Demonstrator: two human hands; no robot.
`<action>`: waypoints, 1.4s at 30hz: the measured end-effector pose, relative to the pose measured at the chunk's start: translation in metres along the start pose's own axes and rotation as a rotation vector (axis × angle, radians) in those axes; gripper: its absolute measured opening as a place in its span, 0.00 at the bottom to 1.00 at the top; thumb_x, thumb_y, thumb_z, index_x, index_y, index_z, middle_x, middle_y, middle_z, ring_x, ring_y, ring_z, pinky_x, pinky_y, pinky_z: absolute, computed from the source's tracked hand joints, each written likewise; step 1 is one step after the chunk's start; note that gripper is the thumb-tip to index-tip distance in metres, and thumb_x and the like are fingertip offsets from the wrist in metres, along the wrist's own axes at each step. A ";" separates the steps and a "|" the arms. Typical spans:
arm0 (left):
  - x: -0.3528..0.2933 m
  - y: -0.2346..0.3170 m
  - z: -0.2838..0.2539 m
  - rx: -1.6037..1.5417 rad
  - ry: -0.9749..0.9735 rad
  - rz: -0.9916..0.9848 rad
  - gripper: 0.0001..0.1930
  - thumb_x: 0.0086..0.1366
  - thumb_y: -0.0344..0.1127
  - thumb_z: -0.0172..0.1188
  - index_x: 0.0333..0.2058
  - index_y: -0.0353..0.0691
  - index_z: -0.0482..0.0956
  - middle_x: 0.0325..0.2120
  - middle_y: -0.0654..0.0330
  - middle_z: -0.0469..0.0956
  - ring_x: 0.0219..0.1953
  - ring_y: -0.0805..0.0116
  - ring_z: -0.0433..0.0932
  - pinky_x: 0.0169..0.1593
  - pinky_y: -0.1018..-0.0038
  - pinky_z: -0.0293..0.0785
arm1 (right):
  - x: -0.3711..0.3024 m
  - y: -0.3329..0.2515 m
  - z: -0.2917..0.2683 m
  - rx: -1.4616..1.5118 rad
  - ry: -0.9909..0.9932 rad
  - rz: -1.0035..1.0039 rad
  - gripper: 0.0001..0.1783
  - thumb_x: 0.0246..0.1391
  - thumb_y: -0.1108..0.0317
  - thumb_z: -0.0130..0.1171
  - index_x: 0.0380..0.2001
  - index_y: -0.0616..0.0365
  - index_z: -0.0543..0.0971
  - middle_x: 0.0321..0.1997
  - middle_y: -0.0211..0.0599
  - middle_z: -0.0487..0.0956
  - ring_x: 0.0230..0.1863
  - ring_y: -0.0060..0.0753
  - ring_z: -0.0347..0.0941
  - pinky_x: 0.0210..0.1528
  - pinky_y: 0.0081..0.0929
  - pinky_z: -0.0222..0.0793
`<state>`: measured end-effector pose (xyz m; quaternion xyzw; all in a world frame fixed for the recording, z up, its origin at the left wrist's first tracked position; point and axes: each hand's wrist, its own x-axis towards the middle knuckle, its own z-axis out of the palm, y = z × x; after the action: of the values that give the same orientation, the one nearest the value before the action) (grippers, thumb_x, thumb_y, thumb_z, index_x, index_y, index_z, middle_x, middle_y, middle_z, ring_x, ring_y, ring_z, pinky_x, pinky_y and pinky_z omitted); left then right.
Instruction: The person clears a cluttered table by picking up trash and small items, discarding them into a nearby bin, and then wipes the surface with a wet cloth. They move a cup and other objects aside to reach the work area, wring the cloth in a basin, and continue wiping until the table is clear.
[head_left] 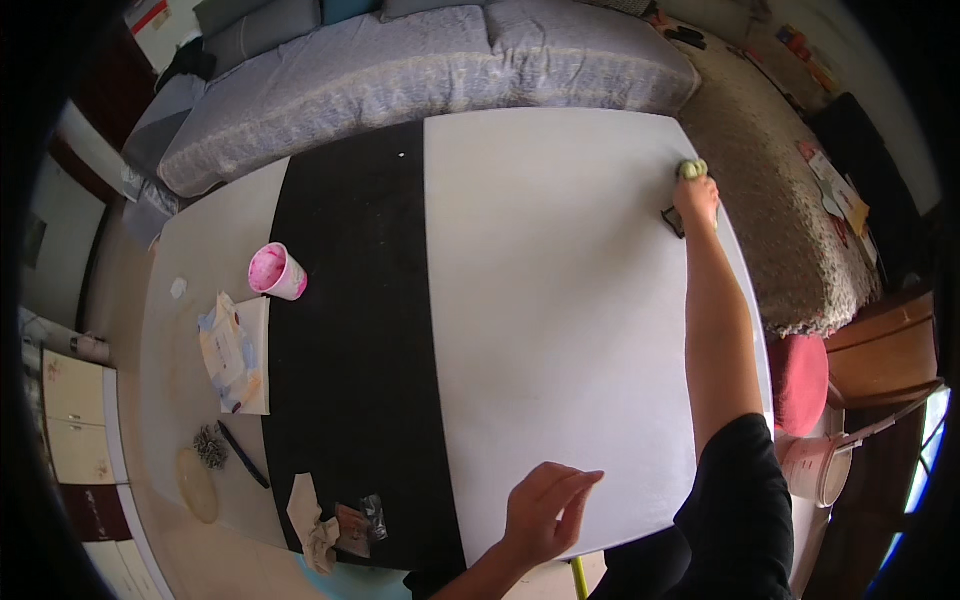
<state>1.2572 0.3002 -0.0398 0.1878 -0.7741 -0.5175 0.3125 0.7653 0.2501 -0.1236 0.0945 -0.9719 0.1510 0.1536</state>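
At the far right edge of the table, my right hand (697,203) is closed on a bunched pale green and dark cloth (692,170). A dark strip of it shows beside the wrist, on the white tabletop (560,300); the rest is hidden under my fingers. My left hand (548,510) hovers over the near edge of the table. Its fingers are curled, the thumb close to the fingertips, and no thing shows between them.
On the table's left stand a pink-stained paper cup (280,272), a wipes pack (230,350), a steel wool scourer (210,446), a black pen-like stick (243,455), crumpled brown paper (313,525) and small packets (355,525). A covered sofa (400,70) borders the far side; a red stool (800,383) the right.
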 end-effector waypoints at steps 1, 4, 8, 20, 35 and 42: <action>0.000 0.002 -0.004 -0.023 0.009 -0.034 0.08 0.47 0.19 0.59 0.27 0.36 0.78 0.21 0.59 0.75 0.22 0.69 0.73 0.24 0.80 0.67 | -0.003 -0.034 -0.016 0.222 -0.237 -0.016 0.23 0.53 0.53 0.44 0.40 0.63 0.71 0.40 0.45 0.75 0.41 0.42 0.71 0.44 0.34 0.65; 0.000 0.001 -0.006 -0.069 -0.001 -0.065 0.08 0.47 0.19 0.59 0.28 0.37 0.78 0.21 0.59 0.74 0.22 0.68 0.73 0.24 0.79 0.68 | -0.077 -0.162 0.000 0.825 -0.750 -0.312 0.17 0.54 0.57 0.43 0.33 0.59 0.74 0.33 0.45 0.75 0.35 0.37 0.71 0.37 0.34 0.65; 0.012 -0.008 0.002 0.039 -0.075 0.057 0.08 0.48 0.20 0.57 0.28 0.38 0.77 0.21 0.57 0.74 0.23 0.62 0.73 0.26 0.74 0.69 | -0.218 -0.271 -0.017 0.549 -0.599 -1.097 0.19 0.49 0.64 0.43 0.44 0.63 0.68 0.48 0.47 0.68 0.51 0.43 0.63 0.55 0.32 0.54; 0.006 -0.015 -0.019 -0.020 0.073 -0.005 0.08 0.50 0.19 0.56 0.29 0.39 0.77 0.21 0.61 0.74 0.22 0.71 0.72 0.25 0.80 0.67 | -0.049 -0.008 -0.043 0.408 -0.536 -0.183 0.26 0.56 0.52 0.37 0.51 0.60 0.64 0.52 0.50 0.65 0.56 0.45 0.59 0.55 0.37 0.54; 0.009 -0.017 0.010 -0.059 -0.024 0.072 0.08 0.49 0.19 0.56 0.28 0.38 0.77 0.21 0.61 0.73 0.22 0.69 0.72 0.25 0.77 0.68 | -0.250 -0.180 -0.083 0.278 -0.637 -1.165 0.31 0.56 0.51 0.38 0.59 0.57 0.54 0.63 0.44 0.51 0.66 0.42 0.40 0.65 0.31 0.37; -0.005 -0.008 0.015 -0.149 -0.069 0.151 0.08 0.49 0.19 0.55 0.28 0.38 0.77 0.20 0.61 0.72 0.21 0.69 0.70 0.22 0.78 0.65 | -0.160 0.023 -0.118 0.459 -0.643 -0.084 0.17 0.57 0.62 0.40 0.49 0.54 0.62 0.45 0.44 0.71 0.41 0.42 0.71 0.43 0.37 0.66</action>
<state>1.2505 0.3101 -0.0521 0.0873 -0.7557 -0.5547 0.3370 0.9411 0.3312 -0.0752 0.2087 -0.9067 0.3205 -0.1777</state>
